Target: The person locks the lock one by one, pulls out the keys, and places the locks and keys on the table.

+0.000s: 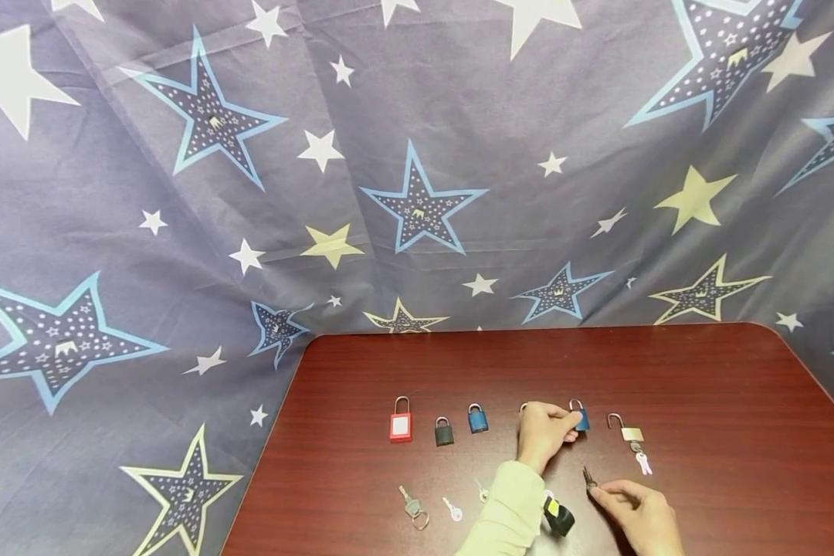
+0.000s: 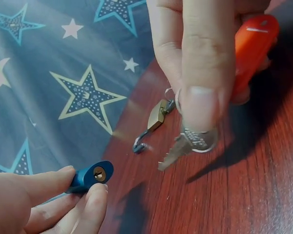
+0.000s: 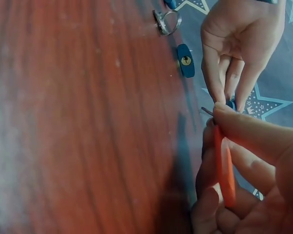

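In the head view, my left hand (image 1: 545,434) holds a blue padlock (image 1: 581,421) near the right side of the table. Its round keyhole faces the camera in the left wrist view, where fingers and thumb pinch the padlock's body (image 2: 83,180). My right hand (image 1: 641,516) pinches a key (image 1: 588,478) nearer the front. The key's toothed silver blade (image 2: 175,152) points toward the padlock, with a gap between them. From the same right hand juts an orange key tag (image 2: 254,46). The right wrist view shows the padlock mostly hidden behind fingers.
Along a row stand a red padlock (image 1: 401,427), a black padlock (image 1: 444,432) and another blue padlock (image 1: 478,419). A shackle (image 1: 523,406) peeks out behind the left hand. To the right lies a brass padlock (image 1: 632,435), shackle open, with keys (image 1: 642,462). Loose keys (image 1: 413,506) lie in front.
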Motion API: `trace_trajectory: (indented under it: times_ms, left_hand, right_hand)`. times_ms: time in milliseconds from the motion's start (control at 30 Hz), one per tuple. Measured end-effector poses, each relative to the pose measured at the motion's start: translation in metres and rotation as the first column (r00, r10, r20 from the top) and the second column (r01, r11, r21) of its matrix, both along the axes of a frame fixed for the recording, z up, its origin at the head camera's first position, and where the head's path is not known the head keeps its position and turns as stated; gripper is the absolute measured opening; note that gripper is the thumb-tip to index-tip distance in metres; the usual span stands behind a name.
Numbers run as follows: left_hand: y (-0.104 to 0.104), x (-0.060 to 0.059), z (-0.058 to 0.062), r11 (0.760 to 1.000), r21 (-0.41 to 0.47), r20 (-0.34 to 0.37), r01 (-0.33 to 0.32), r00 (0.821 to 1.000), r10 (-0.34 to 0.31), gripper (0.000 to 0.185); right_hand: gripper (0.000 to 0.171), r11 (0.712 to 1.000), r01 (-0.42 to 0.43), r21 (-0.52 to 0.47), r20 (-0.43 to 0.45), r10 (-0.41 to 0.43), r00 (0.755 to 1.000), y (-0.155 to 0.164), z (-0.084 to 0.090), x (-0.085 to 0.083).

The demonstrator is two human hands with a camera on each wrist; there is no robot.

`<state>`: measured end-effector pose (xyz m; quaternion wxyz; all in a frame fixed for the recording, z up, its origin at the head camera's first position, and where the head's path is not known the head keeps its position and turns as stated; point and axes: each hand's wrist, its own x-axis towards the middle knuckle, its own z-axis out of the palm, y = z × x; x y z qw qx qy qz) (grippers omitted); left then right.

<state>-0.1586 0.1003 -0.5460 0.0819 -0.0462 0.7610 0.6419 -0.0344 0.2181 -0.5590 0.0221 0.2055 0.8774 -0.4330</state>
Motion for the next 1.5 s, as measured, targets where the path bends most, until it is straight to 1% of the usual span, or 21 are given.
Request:
trace_trajectory:
  times_ms: [200, 367, 467, 533, 667, 867, 1033, 1200, 1400, 1500]
  left_hand:
    - [0.002, -0.001, -0.004, 0.999, -0.047, 0.0, 0.003, 1.0, -0.003, 0.013]
    - [0.004, -0.002, -0.009, 0.993, -0.117, -0.007, 0.01, 1.0, -0.011, 0.014]
    - [0.005, -0.002, -0.01, 0.989, -0.145, -0.001, 0.006, 1.0, -0.006, 0.014]
    - [0.006, -0.002, -0.01, 0.987, -0.163, 0.002, -0.001, 1.0, 0.001, 0.015]
    - [0.007, -0.001, -0.008, 0.983, -0.183, -0.023, 0.0, 1.0, -0.005, 0.014]
    - [0.007, -0.001, -0.007, 0.982, -0.19, -0.029, 0.026, 0.999, -0.032, 0.014]
    - [0.01, -0.002, -0.007, 0.974, -0.222, -0.037, 0.032, 0.998, -0.041, 0.015]
    - [0.015, -0.001, -0.008, 0.965, -0.259, -0.046, 0.049, 0.997, -0.063, 0.015]
    - [0.017, -0.002, -0.007, 0.948, -0.315, -0.068, 0.038, 0.996, -0.063, 0.018]
    - [0.018, -0.002, -0.007, 0.947, -0.317, -0.063, 0.04, 0.996, -0.063, 0.018]
  right_hand:
    - [0.023, 0.999, -0.032, 0.037, -0.033, 0.033, 0.999, -0.004, 0.0, 0.0]
    - [0.02, 0.996, -0.056, 0.064, -0.053, 0.059, 0.997, -0.005, 0.001, -0.001]
    - [0.016, 0.993, -0.073, 0.091, -0.078, 0.08, 0.994, -0.006, -0.001, -0.002]
    - [0.014, 0.991, -0.083, 0.102, -0.078, 0.091, 0.993, -0.006, -0.001, -0.003]
    - [0.013, 0.991, -0.092, 0.094, -0.044, 0.097, 0.994, -0.006, -0.001, -0.004]
    - [0.014, 0.994, -0.077, 0.08, -0.002, 0.077, 0.997, -0.007, -0.001, -0.005]
    - [0.012, 0.994, -0.082, 0.069, 0.001, 0.082, 0.997, -0.006, 0.0, -0.006]
    - [0.012, 0.993, -0.088, 0.084, 0.021, 0.086, 0.996, -0.004, 0.001, -0.004]
    - [0.012, 0.991, -0.096, 0.097, 0.028, 0.094, 0.995, -0.005, 0.002, -0.005]
    - [0.012, 0.99, -0.092, 0.104, 0.032, 0.089, 0.996, -0.006, 0.002, -0.005]
